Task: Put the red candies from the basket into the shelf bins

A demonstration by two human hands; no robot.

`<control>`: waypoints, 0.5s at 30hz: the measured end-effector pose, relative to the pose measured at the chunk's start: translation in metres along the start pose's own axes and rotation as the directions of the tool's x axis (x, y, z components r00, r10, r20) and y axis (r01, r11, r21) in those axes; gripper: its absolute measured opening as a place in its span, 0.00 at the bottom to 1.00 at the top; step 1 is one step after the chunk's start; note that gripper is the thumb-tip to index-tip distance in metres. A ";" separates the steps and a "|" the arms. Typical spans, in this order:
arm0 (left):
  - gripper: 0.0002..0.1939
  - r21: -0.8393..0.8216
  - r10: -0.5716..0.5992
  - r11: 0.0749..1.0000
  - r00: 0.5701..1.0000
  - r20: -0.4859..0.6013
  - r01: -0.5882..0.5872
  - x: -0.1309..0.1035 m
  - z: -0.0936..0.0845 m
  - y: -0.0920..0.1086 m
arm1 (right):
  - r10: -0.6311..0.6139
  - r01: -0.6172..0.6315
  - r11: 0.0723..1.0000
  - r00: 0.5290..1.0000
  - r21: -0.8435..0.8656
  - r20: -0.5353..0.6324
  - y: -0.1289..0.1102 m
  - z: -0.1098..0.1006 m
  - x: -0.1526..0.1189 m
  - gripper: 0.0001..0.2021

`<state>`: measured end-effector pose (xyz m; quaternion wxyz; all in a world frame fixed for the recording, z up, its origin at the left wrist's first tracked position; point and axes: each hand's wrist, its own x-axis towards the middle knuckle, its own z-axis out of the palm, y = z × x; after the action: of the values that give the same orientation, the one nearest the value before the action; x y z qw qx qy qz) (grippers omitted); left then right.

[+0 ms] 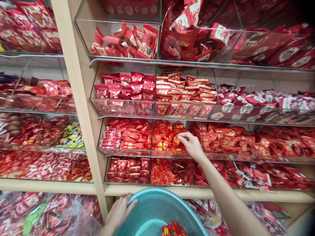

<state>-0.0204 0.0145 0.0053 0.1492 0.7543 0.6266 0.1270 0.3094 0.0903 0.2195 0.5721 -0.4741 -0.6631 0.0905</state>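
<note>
A teal plastic basket [169,195] fills the bottom middle, with a few red wrapped candies [173,228] printed in yellow inside it. My left hand [120,209] grips its rim on the left side, fingers over the edge. Farther up, my right hand [191,144] reaches into a clear shelf bin, fingertips pinched together just at a pile of red candies with yellow print [162,137]. Whether a candy is between those fingertips cannot be made out. Left of this pile, the same shelf holds red packets and some with checkered ends [110,139].
Clear-fronted shelf bins stack above and below, packed with red packets [184,95]. A wooden upright [81,98] divides them from another shelf unit with yellow-green packets [72,134] at left. Under the wooden ledge [123,189], plastic bags of packets [59,213] lie on both sides.
</note>
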 end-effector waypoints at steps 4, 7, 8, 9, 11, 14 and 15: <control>0.25 -0.008 0.003 1.000 1.000 -0.003 -0.003 0.001 0.001 -0.001 | 0.019 -0.010 0.989 0.998 0.149 -0.057 -0.006 -0.004 -0.004 0.13; 0.25 -0.002 0.001 1.000 1.000 0.003 -0.001 0.001 0.000 0.000 | -0.004 0.021 0.977 0.996 0.211 -0.085 -0.020 -0.010 -0.016 0.11; 0.24 -0.001 0.002 1.000 1.000 0.007 -0.002 0.001 -0.002 0.000 | -0.015 0.034 0.975 0.996 0.218 -0.086 -0.026 -0.014 -0.022 0.10; 0.24 0.000 0.002 1.000 1.000 0.010 -0.002 0.001 -0.003 0.001 | -0.024 0.042 0.974 0.996 0.223 -0.083 -0.033 -0.017 -0.030 0.09; 0.24 0.005 0.000 1.000 1.000 0.020 0.000 0.000 -0.006 0.003 | -0.031 0.046 0.971 0.997 0.236 -0.065 -0.046 -0.025 -0.049 0.07; 0.24 0.018 -0.003 1.000 0.999 0.036 0.002 -0.001 -0.009 0.006 | 0.007 -0.011 0.968 1.000 0.249 0.015 -0.058 -0.034 -0.084 0.06; 0.24 0.021 0.002 1.000 0.999 0.036 -0.003 -0.001 -0.009 0.007 | 0.031 -0.047 0.966 0.997 0.253 0.065 -0.059 -0.036 -0.097 0.06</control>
<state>-0.0181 0.0131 0.0166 0.1526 0.7587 0.6243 0.1070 0.2983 -0.0276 0.2048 0.6061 -0.4069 -0.6534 0.2003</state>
